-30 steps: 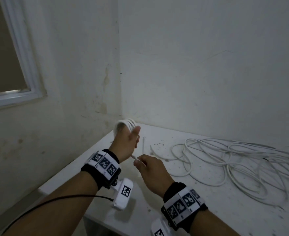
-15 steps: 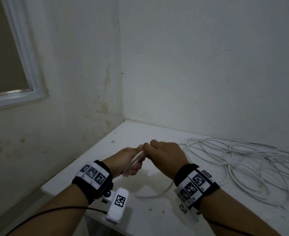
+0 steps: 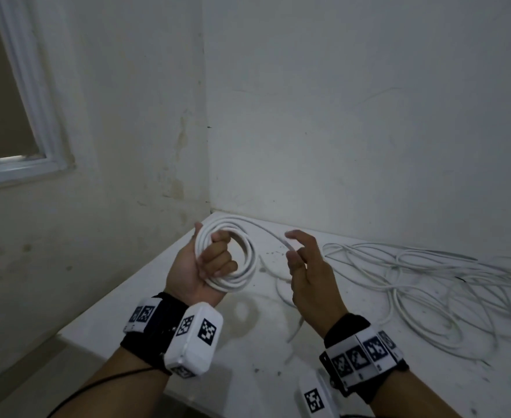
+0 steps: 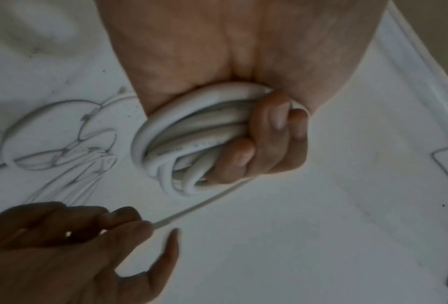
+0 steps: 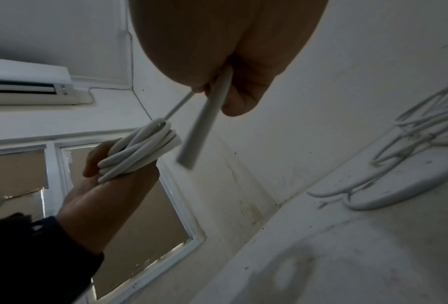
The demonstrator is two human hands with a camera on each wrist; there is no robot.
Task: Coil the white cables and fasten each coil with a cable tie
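A coil of white cable (image 3: 238, 257) stands upright above the table's back left corner. My left hand (image 3: 215, 262) grips it, fingers curled through its middle; in the left wrist view the coil (image 4: 181, 142) fills the fist. One strand (image 3: 267, 232) runs from the coil's top to my right hand (image 3: 301, 257), which pinches it between thumb and fingers. In the right wrist view that cable (image 5: 212, 115) passes under the thumb and hangs down blurred. No cable tie shows.
A heap of loose white cables (image 3: 429, 282) sprawls over the right of the white table (image 3: 248, 351). Walls meet just behind the coil. A window (image 3: 10, 116) is at the left, and the table's front left edge is near my left wrist.
The hands were pressed together low over the table. Now the left hand has risen and turned palm up with the coil, and the right has drawn apart to the right with a strand.
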